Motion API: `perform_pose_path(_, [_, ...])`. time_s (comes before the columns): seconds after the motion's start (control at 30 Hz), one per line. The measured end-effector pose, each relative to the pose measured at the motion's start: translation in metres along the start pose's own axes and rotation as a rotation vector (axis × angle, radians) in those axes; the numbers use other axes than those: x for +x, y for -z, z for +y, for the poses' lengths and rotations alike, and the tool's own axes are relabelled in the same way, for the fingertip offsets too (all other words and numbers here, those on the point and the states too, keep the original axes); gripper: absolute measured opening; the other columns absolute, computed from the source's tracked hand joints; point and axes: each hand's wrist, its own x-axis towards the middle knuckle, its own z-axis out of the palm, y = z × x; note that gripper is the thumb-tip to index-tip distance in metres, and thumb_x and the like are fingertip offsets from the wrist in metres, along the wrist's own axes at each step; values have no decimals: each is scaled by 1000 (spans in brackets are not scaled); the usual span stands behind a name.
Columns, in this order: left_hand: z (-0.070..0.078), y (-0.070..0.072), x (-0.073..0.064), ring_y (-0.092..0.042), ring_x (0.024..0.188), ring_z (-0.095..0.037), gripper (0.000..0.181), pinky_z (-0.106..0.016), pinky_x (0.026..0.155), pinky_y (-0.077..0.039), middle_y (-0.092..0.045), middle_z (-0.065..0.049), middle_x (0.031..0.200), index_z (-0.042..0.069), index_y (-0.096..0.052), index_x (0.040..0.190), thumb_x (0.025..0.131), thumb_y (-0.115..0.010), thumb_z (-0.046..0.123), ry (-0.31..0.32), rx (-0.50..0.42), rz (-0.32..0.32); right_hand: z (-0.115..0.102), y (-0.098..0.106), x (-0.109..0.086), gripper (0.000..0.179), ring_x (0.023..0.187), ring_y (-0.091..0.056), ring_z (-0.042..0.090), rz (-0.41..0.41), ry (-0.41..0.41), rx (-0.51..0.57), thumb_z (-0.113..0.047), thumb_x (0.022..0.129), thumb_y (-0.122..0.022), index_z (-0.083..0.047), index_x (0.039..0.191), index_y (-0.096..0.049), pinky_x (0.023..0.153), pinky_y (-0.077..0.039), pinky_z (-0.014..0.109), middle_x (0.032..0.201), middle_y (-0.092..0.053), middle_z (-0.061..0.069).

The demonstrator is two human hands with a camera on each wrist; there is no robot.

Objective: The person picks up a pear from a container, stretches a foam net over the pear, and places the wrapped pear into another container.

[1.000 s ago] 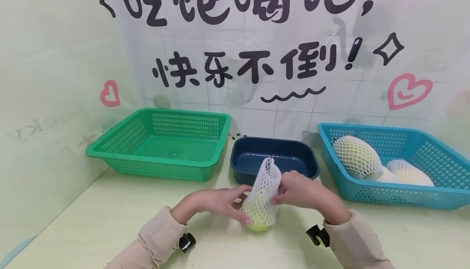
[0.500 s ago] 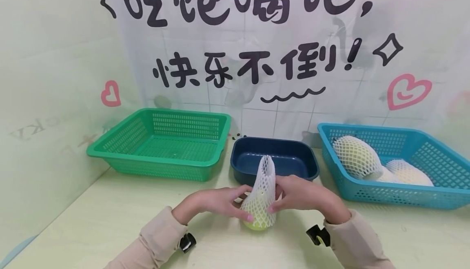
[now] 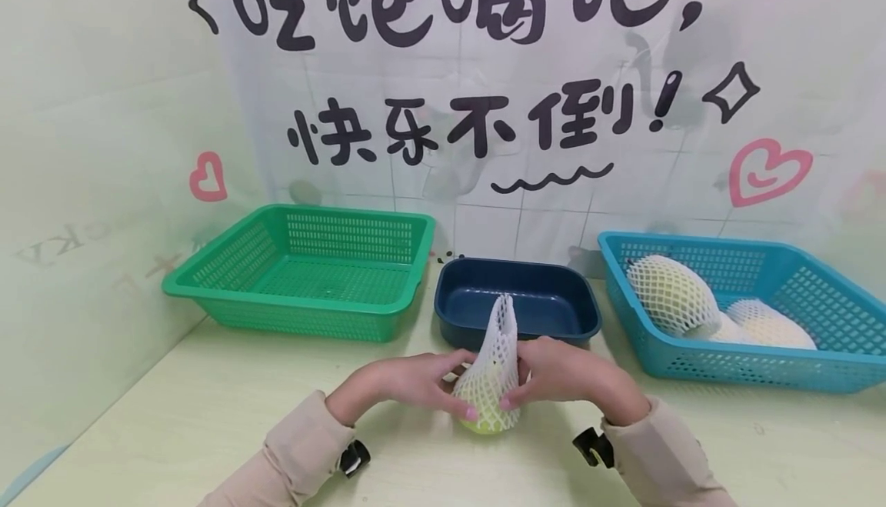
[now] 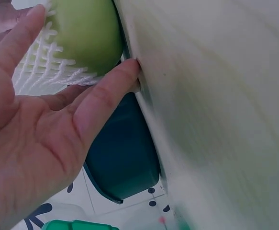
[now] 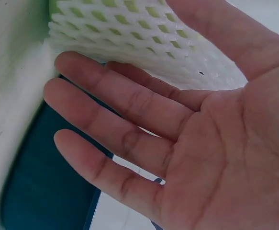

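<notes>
A smooth green fruit [image 4: 89, 38] stands on the table in front of me, its bare lower end showing below a white foam net sleeve [image 3: 500, 345]. The sleeve covers most of the fruit and rises above it to a narrow, loose top. My left hand [image 3: 418, 384] holds the fruit from the left, thumb in front and fingers behind. From the right, my right hand [image 3: 564, 372] pinches the foam net against the fruit between thumb and forefinger. In the right wrist view its other fingers [image 5: 106, 115] extend beneath the net, apart from it.
Directly behind the hands is a navy rectangular pan [image 3: 453, 333]. A green basket [image 3: 304, 316] stands at the back left. The blue basket [image 3: 734, 368] at the back right holds several fruits [image 3: 674, 291] in foam nets. A printed sheet hangs on the back wall.
My right hand has slid lower along the foam net, and the net's top has narrowed and shifted slightly left. More of the fruit's lower end is covered. The left hand stays in place.
</notes>
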Motion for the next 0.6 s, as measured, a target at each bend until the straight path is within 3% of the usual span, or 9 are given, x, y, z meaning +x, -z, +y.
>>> perform_pose_path(0.3, [-2, -1, 2, -53, 115, -17, 69, -24, 96, -43, -56, -2, 124, 9, -42, 134, 76, -76, 19, -66, 59, 8, 0, -4, 3, 38, 68, -51, 13, -53, -59, -51, -26, 71, -80, -11, 99, -59, 62, -43, 27, 74, -58, -3])
perform_pose_path(0.6, [-2, -2, 3, -53, 83, -3, 52, -18, 80, -44, -59, 8, 93, 7, -57, 112, 69, -82, 23, -65, 189, 32, 0, -7, 5, 38, 72, -53, 13, -90, -72, -84, -25, 70, -81, -10, 94, -57, 68, -46, 31, 78, -59, -3])
